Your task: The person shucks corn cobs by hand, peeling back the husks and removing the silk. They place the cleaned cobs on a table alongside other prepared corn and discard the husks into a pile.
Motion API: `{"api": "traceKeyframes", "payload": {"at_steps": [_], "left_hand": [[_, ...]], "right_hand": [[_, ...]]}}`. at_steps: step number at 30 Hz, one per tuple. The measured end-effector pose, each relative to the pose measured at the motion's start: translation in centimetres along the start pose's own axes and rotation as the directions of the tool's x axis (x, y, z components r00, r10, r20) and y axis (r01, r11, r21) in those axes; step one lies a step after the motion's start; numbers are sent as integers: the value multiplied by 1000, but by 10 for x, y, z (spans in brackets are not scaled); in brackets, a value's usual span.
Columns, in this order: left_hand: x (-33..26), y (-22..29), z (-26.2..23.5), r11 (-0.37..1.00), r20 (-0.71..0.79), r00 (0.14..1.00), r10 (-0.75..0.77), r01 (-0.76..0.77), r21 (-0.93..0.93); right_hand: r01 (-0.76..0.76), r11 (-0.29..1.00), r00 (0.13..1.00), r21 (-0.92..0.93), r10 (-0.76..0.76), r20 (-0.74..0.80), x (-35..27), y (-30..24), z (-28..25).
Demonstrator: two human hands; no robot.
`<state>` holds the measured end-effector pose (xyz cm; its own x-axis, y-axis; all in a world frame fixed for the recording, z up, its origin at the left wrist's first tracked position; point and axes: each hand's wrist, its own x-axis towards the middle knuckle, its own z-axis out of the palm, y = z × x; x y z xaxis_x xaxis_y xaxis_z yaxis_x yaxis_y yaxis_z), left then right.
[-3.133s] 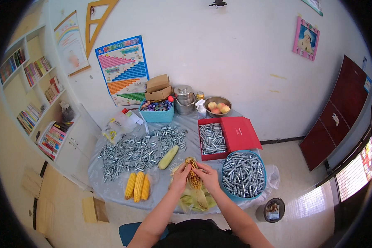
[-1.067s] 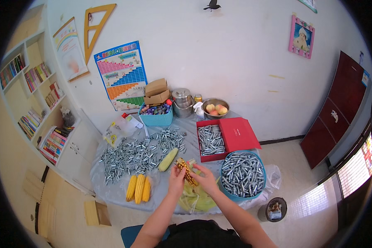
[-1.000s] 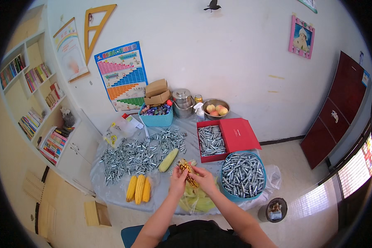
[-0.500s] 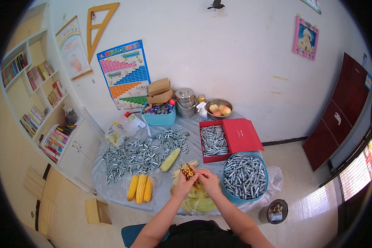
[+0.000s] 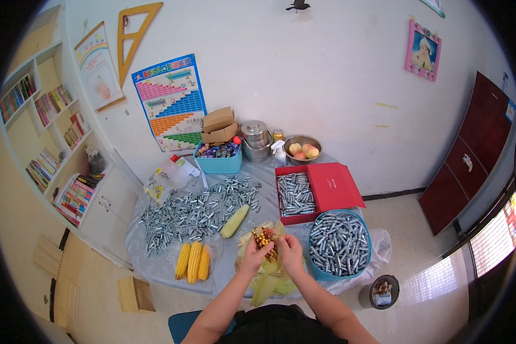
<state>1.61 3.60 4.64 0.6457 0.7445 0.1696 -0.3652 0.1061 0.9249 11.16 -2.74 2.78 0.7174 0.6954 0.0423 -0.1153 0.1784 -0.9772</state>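
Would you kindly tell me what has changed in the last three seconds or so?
Little has changed. Both hands, left hand and right hand, keep hold of the corn cob above the pile of husks; the cob has only turned and shifted slightly between them. The three peeled cobs, the unpeeled cob, the scattered metal cylinders, the red box and the blue basin stayed put.

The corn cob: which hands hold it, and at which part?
Both hands, left and right, grip the corn cob near its lower end, among its husk leaves.
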Motion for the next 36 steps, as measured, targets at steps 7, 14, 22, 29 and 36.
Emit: {"api": "traceKeyframes", "payload": {"at_steps": [7,14,22,29,36], "left_hand": [[5,-16,-18,996,14,999,-33,34,-80],[7,-10,-18,996,57,998,-31,36,-87],[8,-2,-17,996,140,989,-46,55,-65],[6,-7,-14,996,102,995,-3,12,-90],[9,-14,-24,992,23,997,-72,74,-106]], "right_hand": [[-50,997,995,67,43,95,6,20,-8],[186,982,957,-27,-175,233,2,1,-4],[78,996,976,31,-83,202,-1,-8,-2],[234,964,963,-128,-212,165,0,-11,-4],[186,973,982,-139,-178,69,-1,-14,-2]]}}
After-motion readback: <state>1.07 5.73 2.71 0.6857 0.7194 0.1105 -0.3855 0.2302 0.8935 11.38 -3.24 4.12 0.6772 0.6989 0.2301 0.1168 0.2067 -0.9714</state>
